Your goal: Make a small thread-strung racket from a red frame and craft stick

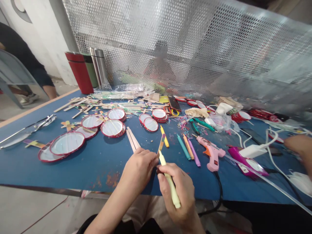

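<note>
My left hand point(142, 164) pinches a small wooden stick point(162, 143) with a purple and coloured end, held upright near the table's front. In my right hand point(176, 188) is a pale yellow marker point(170, 182), its tip touching or very near the stick's side. Two plain wooden sticks point(133, 138) lie just beyond my left hand. A bright yellow cap or pen point(164, 136) rests behind the held stick. Teal, orange and purple markers point(184, 147) lie side by side to the right.
Round red-rimmed discs point(67, 143) lie left and centre, with scattered sticks behind. A pink glue gun point(212, 152), green-handled pliers point(195, 126) and white cables are on the right. Bottles point(79, 71) stand back left. Another person's hand point(299, 146) shows at the right edge.
</note>
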`<state>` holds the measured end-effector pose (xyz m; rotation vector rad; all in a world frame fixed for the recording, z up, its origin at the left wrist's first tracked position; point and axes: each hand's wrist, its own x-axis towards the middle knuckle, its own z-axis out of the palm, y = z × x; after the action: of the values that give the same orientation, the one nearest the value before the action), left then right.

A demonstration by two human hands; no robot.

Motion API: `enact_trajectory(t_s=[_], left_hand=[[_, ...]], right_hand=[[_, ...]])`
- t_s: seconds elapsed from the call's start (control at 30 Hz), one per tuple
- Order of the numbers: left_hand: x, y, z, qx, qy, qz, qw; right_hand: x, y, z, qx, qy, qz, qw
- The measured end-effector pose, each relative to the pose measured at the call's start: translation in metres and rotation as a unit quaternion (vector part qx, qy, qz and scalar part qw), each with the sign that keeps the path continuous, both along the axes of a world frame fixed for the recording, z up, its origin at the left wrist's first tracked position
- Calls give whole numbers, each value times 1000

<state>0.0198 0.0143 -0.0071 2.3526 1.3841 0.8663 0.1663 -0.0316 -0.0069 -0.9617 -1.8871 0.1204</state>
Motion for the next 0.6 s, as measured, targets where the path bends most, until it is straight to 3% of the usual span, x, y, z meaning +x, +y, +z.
enact_trajectory(t_s=[0.6], left_hand=[[1, -1, -3, -11, -3, 12, 1000]], right_hand=[[-1, -1, 0, -4, 25, -24, 999]])
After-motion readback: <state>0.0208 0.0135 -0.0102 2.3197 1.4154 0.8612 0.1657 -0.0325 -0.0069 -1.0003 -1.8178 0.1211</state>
